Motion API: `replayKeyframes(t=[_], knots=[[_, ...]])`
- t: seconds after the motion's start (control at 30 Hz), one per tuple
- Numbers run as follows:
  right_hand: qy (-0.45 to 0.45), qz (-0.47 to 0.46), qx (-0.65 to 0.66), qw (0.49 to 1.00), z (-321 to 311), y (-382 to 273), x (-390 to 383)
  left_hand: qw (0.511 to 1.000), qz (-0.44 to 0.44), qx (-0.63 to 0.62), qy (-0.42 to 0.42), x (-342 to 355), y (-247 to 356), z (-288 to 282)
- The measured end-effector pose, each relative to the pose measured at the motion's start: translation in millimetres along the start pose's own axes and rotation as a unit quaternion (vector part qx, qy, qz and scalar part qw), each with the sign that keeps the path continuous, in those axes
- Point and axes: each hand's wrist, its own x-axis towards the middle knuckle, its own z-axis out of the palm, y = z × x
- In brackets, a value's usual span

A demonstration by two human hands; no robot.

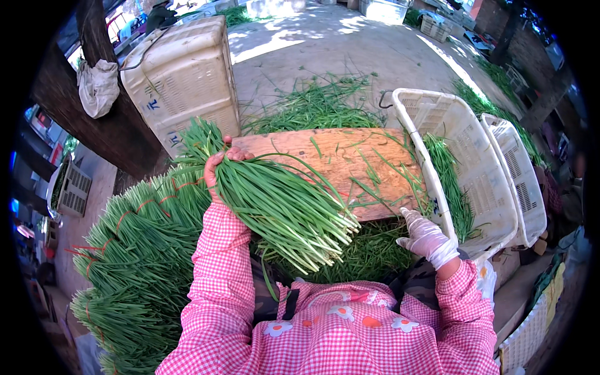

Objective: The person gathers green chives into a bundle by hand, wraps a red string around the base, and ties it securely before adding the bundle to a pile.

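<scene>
My bare left hand is closed round the upper, leafy part of a thick bunch of garlic chives. Its pale cut ends point down and right, toward my lap. Beneath and beyond the bunch lies a wooden board strewn with loose green blades. My right hand, in a thin white glove, is at the board's near right corner, beside a white crate. Its thumb and a finger are apart, and nothing shows between them.
Tied bundles of chives with red bands are stacked at my left. Loose trimmings lie beyond the board. An upended crate stands at the far left by a tree trunk. Another crate sits at the far right.
</scene>
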Motion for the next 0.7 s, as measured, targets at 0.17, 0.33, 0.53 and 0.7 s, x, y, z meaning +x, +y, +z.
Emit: replayKeyframes(t=[0.17, 0.33, 0.53, 0.7], knots=[[0.106, -0.247, 0.409, 0.872, -9.6, -75.1, 5.3, 1.0, -0.013, 0.008, -0.013, -3.5, -3.0, -4.5], [0.031, -0.206, 0.515, 0.831, 17.2, -91.7, 27.3, 0.999, -0.001, -0.004, -0.052, -2.0, -7.4, 3.0], [0.003, -0.155, 0.479, 0.864, 16.1, -68.2, 23.3, 0.991, -0.032, 0.021, -0.125, -5.6, -15.4, 12.8], [0.187, -0.054, 0.174, 0.965, 37.3, -23.9, 33.1, 0.991, -0.029, 0.037, -0.127, -5.2, -13.1, 15.4]])
